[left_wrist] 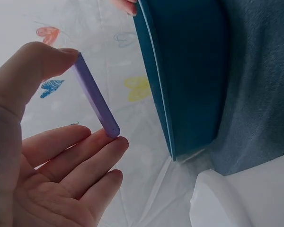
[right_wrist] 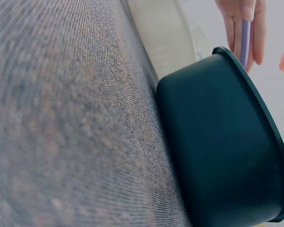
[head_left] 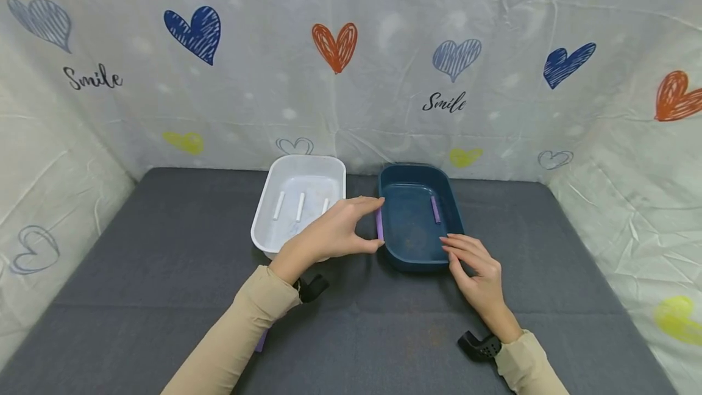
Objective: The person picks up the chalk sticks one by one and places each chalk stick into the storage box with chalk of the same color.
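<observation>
My left hand (head_left: 342,227) pinches a purple chalk stick (left_wrist: 95,97) by its two ends, between thumb and fingertips. In the head view the stick stands beside the left rim of the dark blue tub (head_left: 414,255); the left wrist view shows it apart from the tub wall. Another purple chalk stick (head_left: 436,209) lies inside that tub. At the tub's front right corner, my right hand (head_left: 479,276) has its fingers extended over the rim, holding no stick. To the left, a white tub (head_left: 263,233) contains several white chalk sticks (head_left: 300,206), partly hidden by my left hand.
Both tubs stand on a dark grey cloth-covered table (head_left: 373,328), near its back edge. A purple object (head_left: 262,341) shows partly from under my left forearm. A pale curtain (head_left: 384,120) printed with hearts hangs behind the table and along its sides.
</observation>
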Available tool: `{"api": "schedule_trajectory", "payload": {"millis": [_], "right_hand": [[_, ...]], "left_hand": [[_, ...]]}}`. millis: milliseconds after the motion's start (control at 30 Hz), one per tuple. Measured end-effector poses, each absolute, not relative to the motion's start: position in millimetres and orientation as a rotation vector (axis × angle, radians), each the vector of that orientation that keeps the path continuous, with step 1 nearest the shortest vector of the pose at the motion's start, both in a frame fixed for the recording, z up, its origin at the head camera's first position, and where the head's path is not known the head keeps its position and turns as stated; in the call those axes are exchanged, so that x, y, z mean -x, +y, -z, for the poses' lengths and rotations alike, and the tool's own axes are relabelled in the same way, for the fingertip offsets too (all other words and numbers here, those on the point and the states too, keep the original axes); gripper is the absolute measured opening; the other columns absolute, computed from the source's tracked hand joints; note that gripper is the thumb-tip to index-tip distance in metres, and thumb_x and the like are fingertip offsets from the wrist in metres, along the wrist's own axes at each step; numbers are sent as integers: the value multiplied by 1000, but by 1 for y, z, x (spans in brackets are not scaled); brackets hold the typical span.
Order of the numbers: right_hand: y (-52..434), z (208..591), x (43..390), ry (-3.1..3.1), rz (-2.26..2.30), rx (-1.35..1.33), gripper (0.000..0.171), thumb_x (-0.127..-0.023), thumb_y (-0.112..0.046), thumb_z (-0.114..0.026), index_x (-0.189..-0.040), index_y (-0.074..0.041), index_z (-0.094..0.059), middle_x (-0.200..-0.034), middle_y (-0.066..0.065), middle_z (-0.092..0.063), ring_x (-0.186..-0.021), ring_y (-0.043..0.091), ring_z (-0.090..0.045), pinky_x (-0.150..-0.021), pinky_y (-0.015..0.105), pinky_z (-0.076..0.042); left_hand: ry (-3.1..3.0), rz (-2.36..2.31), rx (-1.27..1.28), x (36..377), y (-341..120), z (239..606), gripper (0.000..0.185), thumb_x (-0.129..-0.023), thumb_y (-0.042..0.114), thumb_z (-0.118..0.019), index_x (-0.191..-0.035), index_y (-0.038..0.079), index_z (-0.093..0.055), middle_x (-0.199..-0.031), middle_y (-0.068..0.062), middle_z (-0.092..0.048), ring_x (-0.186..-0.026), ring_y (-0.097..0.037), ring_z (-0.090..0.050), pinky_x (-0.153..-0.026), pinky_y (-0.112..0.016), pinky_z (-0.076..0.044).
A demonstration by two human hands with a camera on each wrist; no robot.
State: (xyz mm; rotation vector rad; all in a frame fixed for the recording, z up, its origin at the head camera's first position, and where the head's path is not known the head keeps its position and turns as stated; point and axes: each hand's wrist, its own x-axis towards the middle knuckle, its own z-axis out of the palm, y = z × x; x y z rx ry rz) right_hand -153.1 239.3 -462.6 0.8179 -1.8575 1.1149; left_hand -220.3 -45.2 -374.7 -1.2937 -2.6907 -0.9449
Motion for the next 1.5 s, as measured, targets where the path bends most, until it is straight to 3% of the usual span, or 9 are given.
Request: {"api": "schedule_trajectory", "payload": {"millis": [667, 1500], "right_hand": [[239, 461, 155, -1855, -1115, -820, 32, -72, 24, -62, -94, 6, -76, -98, 27, -71, -99, 40, -64, -97, 29, -49], [239, 462, 152, -1861, -1119, -815, 34, -69, 25, -63, -94, 7, -75, -97, 29, -70, -98, 40, -64, -98, 29, -49]], "left_hand": [[-2846, 947, 1222, 251, -14, 370, 75, -84, 28, -78, -145, -3, -47, -146, -15, -51, -134, -26, -48, -109, -38, -41], [-2966, 971, 1095, 280, 35, 381, 71, -85, 28, -78, -144, 0, -50, -144, -13, -53, -132, -24, -50, -104, -37, -46]]}}
